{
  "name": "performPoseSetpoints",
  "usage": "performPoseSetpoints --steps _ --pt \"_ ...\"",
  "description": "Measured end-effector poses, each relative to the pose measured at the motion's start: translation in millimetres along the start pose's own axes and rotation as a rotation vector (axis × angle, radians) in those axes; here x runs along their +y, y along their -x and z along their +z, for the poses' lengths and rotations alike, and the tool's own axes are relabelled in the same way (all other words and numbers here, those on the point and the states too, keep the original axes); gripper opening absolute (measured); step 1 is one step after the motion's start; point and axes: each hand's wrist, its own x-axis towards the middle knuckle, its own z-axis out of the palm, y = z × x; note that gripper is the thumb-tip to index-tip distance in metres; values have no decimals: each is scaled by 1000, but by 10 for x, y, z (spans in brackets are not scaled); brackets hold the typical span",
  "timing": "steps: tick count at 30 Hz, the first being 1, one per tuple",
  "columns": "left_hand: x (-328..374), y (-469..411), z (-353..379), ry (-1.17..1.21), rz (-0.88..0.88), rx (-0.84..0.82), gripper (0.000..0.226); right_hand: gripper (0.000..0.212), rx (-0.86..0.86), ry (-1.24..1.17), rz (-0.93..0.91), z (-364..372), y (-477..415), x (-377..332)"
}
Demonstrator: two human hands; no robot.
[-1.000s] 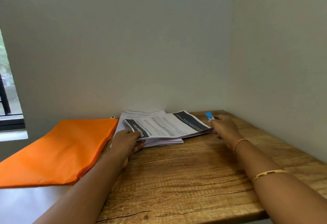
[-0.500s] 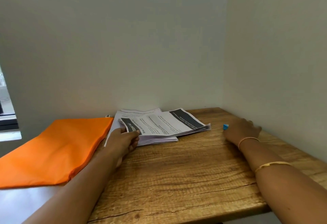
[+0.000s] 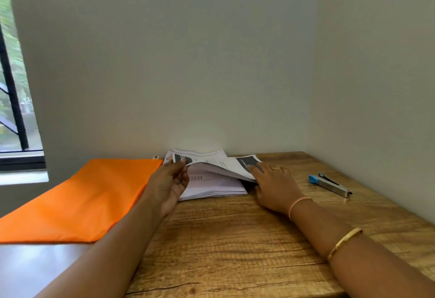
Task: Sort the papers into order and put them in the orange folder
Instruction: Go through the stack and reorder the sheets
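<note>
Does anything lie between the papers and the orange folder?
Nothing visible does. The orange folder lies directly left of the papers, where the left hand grips the top sheets. The stapler sits away on the right.

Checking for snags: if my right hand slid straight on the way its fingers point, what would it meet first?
The right hand would probably push into the lifted top sheets, which its fingertips touch.

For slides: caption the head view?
Left hand pinches and right hand touches the raised top sheets over the paper stack; orange folder, stapler nearby.
</note>
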Motion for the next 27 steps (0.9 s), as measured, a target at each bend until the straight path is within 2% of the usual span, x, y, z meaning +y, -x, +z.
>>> performPoseSetpoints --steps 4,6,9,12,14,18,20,23,24,27 --pt "39 -7 -2 103 21 48 8 27 83 -59 75 -17 21 118" --pt "32 4 8 25 28 44 5 24 114 -56 62 -51 41 123" --pt "-26 51 33 -164 -12 -50 33 26 197 -25 2 -171 90 -16" --pt "-113 83 63 -358 -140 -173 64 29 269 -45 -144 -308 145 -308" --pt "-170 78 87 -414 -218 -211 68 29 246 -136 -216 -361 175 -521" --pt "-211 57 82 -419 -212 -188 33 28 193 -430 -270 -371 157 -822" --pt "-219 -2 19 -416 -171 -148 33 28 97 -709 -218 -353 93 -856" --pt "-214 -47 -31 -531 -110 -67 47 23 19 -1160 -23 -316 -9 -736" --pt "-212 -52 -33 -585 -91 -29 52 23 57 -1166 42 -294 -40 -655" --pt "-181 -68 -5 -732 25 110 57 25 153 -727 194 -161 -111 -350"
